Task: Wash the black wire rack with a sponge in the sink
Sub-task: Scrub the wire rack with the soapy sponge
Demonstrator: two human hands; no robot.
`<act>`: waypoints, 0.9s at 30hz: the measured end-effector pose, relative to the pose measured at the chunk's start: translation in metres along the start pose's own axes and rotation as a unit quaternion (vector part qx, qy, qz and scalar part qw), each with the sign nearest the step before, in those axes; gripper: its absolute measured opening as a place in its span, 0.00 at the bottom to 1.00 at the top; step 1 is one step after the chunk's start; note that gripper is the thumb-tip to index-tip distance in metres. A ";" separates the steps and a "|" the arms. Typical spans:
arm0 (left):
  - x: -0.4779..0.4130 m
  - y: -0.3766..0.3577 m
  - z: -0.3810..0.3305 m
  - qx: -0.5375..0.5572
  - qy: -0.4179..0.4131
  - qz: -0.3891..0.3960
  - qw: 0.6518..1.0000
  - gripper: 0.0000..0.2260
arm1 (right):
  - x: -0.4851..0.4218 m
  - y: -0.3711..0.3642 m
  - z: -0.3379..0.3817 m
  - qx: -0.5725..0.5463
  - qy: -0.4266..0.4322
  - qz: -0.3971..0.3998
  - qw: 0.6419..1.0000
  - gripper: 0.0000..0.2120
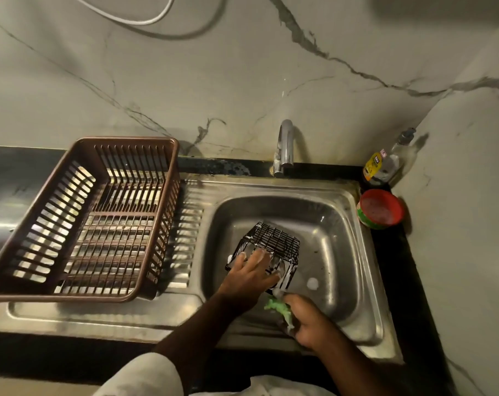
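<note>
The black wire rack (274,241) sits tilted in the steel sink (354,252), streaked with white foam. My left hand (249,274) lies on its near side, fingers spread over the wires and curling round the frame. Just below the rack's near corner, my right hand (306,321) grips a green sponge (279,307) that touches the rack's lower edge. Soap suds cling to the sponge and to my fingers.
A brown plastic dish basket (79,212) stands on the drainboard at the left. The chrome tap (284,147) rises behind the basin. A soap bottle (385,164) and a red-rimmed tub (381,208) occupy the back right corner by the marble wall.
</note>
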State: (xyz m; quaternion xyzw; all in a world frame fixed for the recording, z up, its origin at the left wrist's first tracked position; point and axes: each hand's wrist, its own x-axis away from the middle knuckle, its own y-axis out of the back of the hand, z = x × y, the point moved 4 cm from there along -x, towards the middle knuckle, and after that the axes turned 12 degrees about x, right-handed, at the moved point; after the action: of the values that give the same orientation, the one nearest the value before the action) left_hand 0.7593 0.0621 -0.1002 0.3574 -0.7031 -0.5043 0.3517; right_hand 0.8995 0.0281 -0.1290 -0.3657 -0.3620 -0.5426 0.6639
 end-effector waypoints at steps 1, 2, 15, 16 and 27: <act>0.002 0.001 -0.002 0.001 0.027 0.010 1.000 0.22 | 0.003 -0.003 0.001 -0.012 -0.007 0.009 1.000 0.05; 0.003 0.003 -0.005 0.003 0.050 0.010 0.999 0.23 | 0.002 -0.004 0.001 -0.023 -0.009 0.013 1.000 0.05; 0.001 0.005 -0.003 0.117 0.114 0.009 0.987 0.31 | 0.010 0.000 0.004 0.043 -0.004 0.012 0.999 0.08; 0.001 0.005 -0.002 0.115 0.107 0.013 0.988 0.30 | 0.012 0.004 0.006 0.066 0.012 0.014 0.998 0.12; -0.011 0.003 0.015 0.026 0.022 -0.053 0.998 0.15 | 0.068 0.021 0.110 0.395 0.348 -0.231 0.818 0.25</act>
State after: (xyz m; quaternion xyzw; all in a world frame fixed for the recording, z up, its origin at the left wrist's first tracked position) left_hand 0.7520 0.0790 -0.1025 0.4143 -0.6883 -0.4956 0.3301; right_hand 0.9214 0.0966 -0.0197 0.2356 -0.3641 -0.5815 0.6883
